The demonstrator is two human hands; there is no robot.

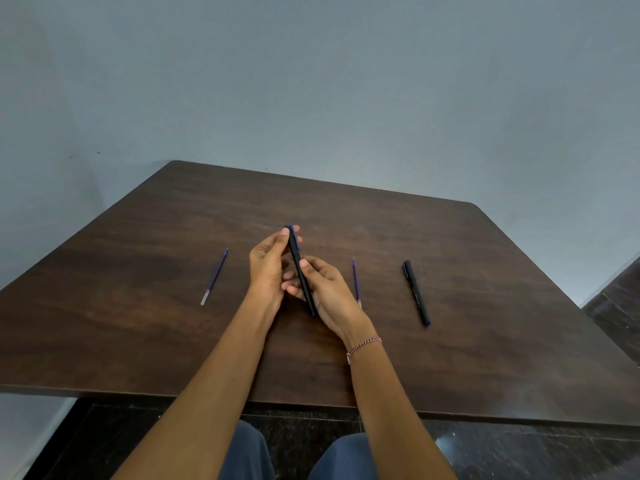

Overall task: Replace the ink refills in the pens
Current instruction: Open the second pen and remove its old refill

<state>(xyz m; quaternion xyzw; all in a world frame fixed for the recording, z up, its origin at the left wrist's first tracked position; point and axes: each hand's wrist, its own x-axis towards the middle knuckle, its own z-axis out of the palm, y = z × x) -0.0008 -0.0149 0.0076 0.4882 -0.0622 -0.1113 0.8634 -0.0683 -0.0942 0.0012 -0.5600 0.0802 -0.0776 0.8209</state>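
A black pen (296, 254) with a blue clip is held above the middle of the brown table (138, 323). My left hand (268, 268) grips its capped far end between thumb and fingers. My right hand (325, 292) holds the barrel lower down, thumb on top. A second black pen (416, 293) lies on the table to the right. One blue ink refill (214, 277) lies to the left of my hands. Another blue refill (356, 282) lies just right of my right hand, its near end hidden behind the hand.
The table's far edge meets a plain grey wall (311, 81). A dark tiled floor (519, 452) shows below the near edge and at the right. My knees (249, 455) sit under the near edge. A thread bracelet (363, 344) circles my right wrist.
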